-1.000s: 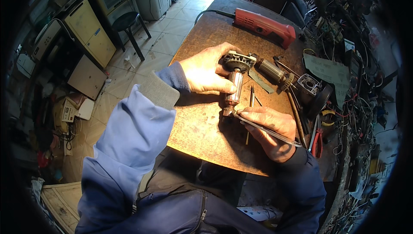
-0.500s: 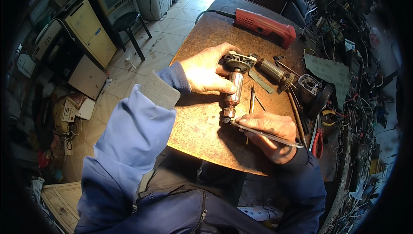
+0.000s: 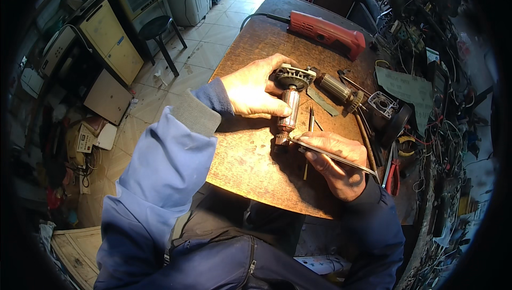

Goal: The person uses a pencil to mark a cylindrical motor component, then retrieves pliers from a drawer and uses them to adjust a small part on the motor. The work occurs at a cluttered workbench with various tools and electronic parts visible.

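Observation:
My left hand (image 3: 253,87) is closed round a motor armature (image 3: 289,110) with a fan (image 3: 294,77) and a pale plate at its top. Its thumb lies across the copper-coloured body. My right hand (image 3: 338,167) grips a long, thin metal tool (image 3: 349,163), whose tip is at the commutator (image 3: 282,138) at the armature's lower end; whether it touches cannot be made out. A second armature (image 3: 336,88) lies to the right on the worn wooden bench (image 3: 245,172), beside a green strip (image 3: 321,101) and slim tools (image 3: 312,119).
A red power tool (image 3: 325,31) with a cord lies at the back. A metal housing (image 3: 383,106), red-handled pliers (image 3: 393,175) and a paper sheet (image 3: 405,90) are at the right, near piled wires (image 3: 448,146). A black stool (image 3: 156,29) stands on the tiled floor at left.
The tool and my right hand have shifted slightly at the commutator, down and then back up, with the tool's rear end now a little further right. My left hand holds the armature almost unmoved.

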{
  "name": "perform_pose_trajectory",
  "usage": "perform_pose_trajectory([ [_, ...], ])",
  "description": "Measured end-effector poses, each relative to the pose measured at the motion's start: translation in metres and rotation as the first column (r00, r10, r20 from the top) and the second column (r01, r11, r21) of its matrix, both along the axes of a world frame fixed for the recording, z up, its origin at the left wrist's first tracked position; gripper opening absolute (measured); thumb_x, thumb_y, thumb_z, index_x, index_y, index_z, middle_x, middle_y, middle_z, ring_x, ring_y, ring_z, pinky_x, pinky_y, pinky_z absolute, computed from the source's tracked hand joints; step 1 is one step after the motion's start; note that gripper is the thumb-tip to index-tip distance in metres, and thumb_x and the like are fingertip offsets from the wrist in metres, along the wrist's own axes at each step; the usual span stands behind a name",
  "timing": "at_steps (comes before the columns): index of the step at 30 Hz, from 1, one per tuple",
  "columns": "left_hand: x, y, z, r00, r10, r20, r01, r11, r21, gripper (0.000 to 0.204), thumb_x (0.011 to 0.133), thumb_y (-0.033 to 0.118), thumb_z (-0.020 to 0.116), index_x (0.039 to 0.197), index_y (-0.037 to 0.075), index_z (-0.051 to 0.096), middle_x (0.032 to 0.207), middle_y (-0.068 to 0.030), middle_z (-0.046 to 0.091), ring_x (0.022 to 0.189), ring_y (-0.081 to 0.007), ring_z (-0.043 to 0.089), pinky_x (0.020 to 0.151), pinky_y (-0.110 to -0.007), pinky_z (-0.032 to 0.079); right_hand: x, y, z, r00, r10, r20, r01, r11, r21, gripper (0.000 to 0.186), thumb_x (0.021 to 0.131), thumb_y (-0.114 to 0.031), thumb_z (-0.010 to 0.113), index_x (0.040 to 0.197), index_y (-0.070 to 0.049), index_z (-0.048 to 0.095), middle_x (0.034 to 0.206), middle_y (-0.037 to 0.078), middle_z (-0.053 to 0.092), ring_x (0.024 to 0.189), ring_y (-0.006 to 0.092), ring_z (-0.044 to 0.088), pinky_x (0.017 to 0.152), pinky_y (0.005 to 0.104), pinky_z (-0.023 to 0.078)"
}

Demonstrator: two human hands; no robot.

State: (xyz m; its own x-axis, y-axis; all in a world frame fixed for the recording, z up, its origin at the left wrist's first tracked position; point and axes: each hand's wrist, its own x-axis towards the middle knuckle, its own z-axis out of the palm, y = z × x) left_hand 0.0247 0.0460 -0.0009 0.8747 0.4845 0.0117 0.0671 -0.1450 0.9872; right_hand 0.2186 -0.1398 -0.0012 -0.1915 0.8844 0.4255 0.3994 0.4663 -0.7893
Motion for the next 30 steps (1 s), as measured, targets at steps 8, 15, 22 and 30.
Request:
perform_pose_trajectory([
  [8,-0.0011,-0.0010,0.0015,1.000,-0.013,0.016,0.014,0.999,-0.044,0.088,0.078,-0.001,0.080,0.150,0.000,0.029,0.137,-0.0180,0.050,0.125,-0.0309,0.058,0.106,-0.043,0.050,0.0010,0.0015,-0.0014,1.000,0.006,0.027,-0.007,0.999,0.032,0.023,0.091,0.002,0.071,0.114,0.004,0.072,0.108,0.021,0.073,0.094,0.0283,0.074,0.080,0.0328,0.058],
  [15,-0.0003,-0.0017,0.0034,1.000,-0.011,0.005,0.011,0.999,-0.041,0.087,0.078,-0.001,0.079,0.150,0.000,0.030,0.137,-0.0181,0.050,0.125,-0.0307,0.057,0.106,-0.043,0.050,-0.0001,0.0022,-0.0014,0.999,0.016,0.050,-0.020,0.996,0.082,0.024,0.089,0.005,0.072,0.113,0.005,0.072,0.106,0.021,0.073,0.093,0.0286,0.074,0.079,0.0331,0.059],
  [22,-0.0009,-0.0029,0.0054,1.000,-0.009,0.010,0.010,0.999,-0.048,0.087,0.078,0.000,0.080,0.149,-0.001,0.031,0.138,-0.0183,0.050,0.125,-0.0311,0.057,0.106,-0.043,0.050,-0.0008,0.0028,-0.0031,0.997,0.008,0.081,-0.018,0.993,0.117,0.024,0.089,0.003,0.072,0.113,0.003,0.072,0.105,0.019,0.073,0.086,0.0258,0.074,0.073,0.0313,0.059],
  [30,0.0014,-0.0013,0.0026,1.000,-0.012,0.004,0.012,1.000,-0.014,0.087,0.078,-0.001,0.079,0.149,0.000,0.031,0.136,-0.0175,0.051,0.124,-0.0301,0.059,0.105,-0.042,0.051,-0.0008,-0.0032,-0.0039,0.997,0.068,0.021,-0.069,0.996,0.048,0.023,0.089,0.003,0.072,0.112,0.000,0.074,0.101,0.016,0.075,0.076,0.0188,0.073,0.063,0.0284,0.058],
])
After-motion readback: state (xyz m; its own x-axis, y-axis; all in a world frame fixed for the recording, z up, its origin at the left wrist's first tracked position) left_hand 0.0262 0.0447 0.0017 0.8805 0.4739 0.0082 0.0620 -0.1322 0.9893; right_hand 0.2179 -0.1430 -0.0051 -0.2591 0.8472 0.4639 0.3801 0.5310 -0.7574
